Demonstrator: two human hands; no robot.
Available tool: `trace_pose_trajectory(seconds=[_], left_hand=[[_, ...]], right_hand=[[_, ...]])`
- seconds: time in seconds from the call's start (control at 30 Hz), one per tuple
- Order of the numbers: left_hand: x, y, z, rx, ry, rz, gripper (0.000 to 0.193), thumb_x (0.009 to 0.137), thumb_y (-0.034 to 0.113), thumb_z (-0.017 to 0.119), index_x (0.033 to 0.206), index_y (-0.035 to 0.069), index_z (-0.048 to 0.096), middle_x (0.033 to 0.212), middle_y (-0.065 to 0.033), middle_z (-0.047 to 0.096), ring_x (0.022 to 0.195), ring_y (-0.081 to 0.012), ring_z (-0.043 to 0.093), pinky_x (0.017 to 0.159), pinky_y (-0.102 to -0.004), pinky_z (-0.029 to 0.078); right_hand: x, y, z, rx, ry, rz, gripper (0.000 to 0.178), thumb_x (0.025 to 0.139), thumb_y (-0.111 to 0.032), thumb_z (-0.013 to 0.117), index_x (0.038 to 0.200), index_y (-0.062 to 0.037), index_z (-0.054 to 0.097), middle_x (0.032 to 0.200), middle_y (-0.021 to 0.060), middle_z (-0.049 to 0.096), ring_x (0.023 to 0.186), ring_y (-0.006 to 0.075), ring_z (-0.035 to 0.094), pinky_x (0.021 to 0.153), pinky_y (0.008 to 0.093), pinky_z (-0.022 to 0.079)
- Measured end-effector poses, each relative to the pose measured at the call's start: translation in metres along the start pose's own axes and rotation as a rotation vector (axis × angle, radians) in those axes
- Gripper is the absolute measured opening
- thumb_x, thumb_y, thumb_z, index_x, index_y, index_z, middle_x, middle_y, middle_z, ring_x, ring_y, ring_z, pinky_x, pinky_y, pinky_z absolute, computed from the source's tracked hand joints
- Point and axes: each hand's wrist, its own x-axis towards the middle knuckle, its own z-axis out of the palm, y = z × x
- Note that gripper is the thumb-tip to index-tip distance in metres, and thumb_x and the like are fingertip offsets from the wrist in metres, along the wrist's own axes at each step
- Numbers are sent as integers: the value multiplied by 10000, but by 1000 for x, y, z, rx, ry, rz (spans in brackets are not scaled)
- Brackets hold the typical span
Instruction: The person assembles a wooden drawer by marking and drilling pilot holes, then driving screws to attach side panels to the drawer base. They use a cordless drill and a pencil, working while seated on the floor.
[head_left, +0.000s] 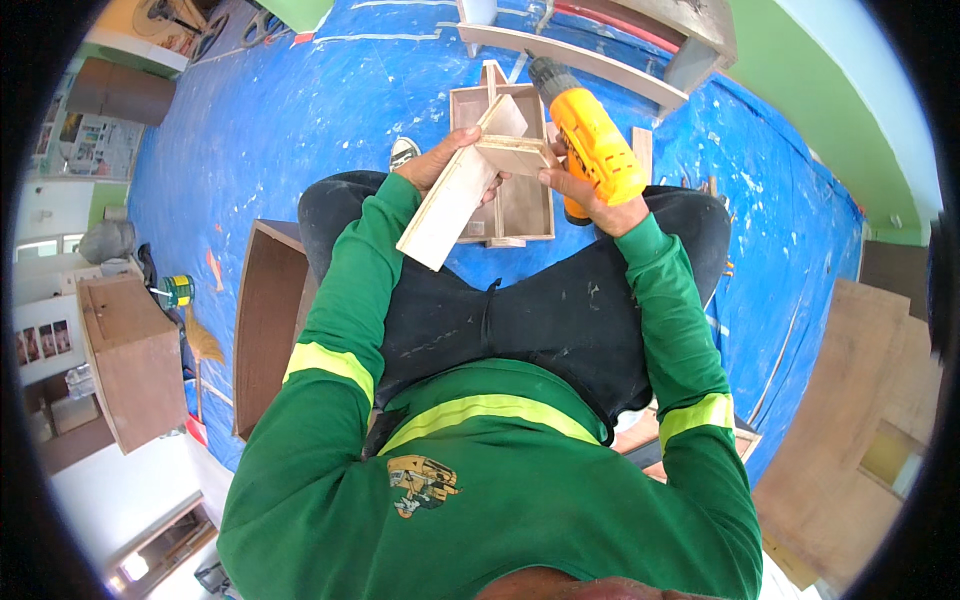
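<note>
Pinches long pale plywood board [445, 210] in left hand [450, 160], thumb over its left edge, fingertips showing at its right. Flat, straight-cut, layered ply visible along the edge. Tilted, low end toward lap. Joined or butted at an angle to shorter plywood piece [513, 155], roughly tee-shaped; can't tell if fastened.

Pinches free end of shorter piece in right hand [598, 203], with orange-and-black drill [603, 145] lying against same hand. Can't tell finger wrap on drill handle, mostly hidden. Points dark chuck [548, 78] forward, away from body.

Holds both plywood pieces over shallow wooden box [528, 208], rectangular, thin-walled, divided into compartments. On blue plastic sheet [250, 150], wrinkled, flecked white.

Wears green sleeves [345, 300] with yellow bands, plus dark soft trousers [440, 310] with pale scuffs. Beside left knee: brown wooden cabinet [268, 330], smooth panels. Farther left: straw broom [203, 342], round green tin [179, 290]. Far right: large flat plywood sheet [830, 390]. Up front: long narrow board [580, 58], on edge.
</note>
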Motion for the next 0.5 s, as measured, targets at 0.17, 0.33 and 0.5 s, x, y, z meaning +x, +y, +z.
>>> trace_pose_trajectory(seconds=[0.17, 0.33, 0.5], left_hand=[[4, -2, -8, 18, -3, -87, 856, 974, 675, 761, 1415, -46, 626, 1059, -177, 733, 865, -235, 758, 723, -343, 670], [8, 0, -2, 79, -10, -59, 807, 1040, 725, 630, 1393, 0, 655, 1024, -150, 731, 803, -229, 741, 682, -336, 643], [17, 3, 1, 131, 41, -47, 881, 1046, 802, 495, 1475, 40, 608, 1108, -150, 724, 911, -237, 763, 767, -365, 684]], right_hand=[[-6, 11, -1, -17, -26, -24, 601, 912, -100, 925, 1433, -51, 630, 1220, 38, 719, 1107, 159, 688, 990, 339, 574], [-6, 17, -2, -93, 3, -10, 645, 900, -113, 919, 1452, -43, 592, 1226, 67, 723, 1103, 185, 709, 1010, 362, 586], [-4, 26, -3, -28, 47, -14, 676, 904, -104, 925, 1477, -42, 573, 1293, 85, 709, 1143, 200, 708, 1009, 350, 589]])
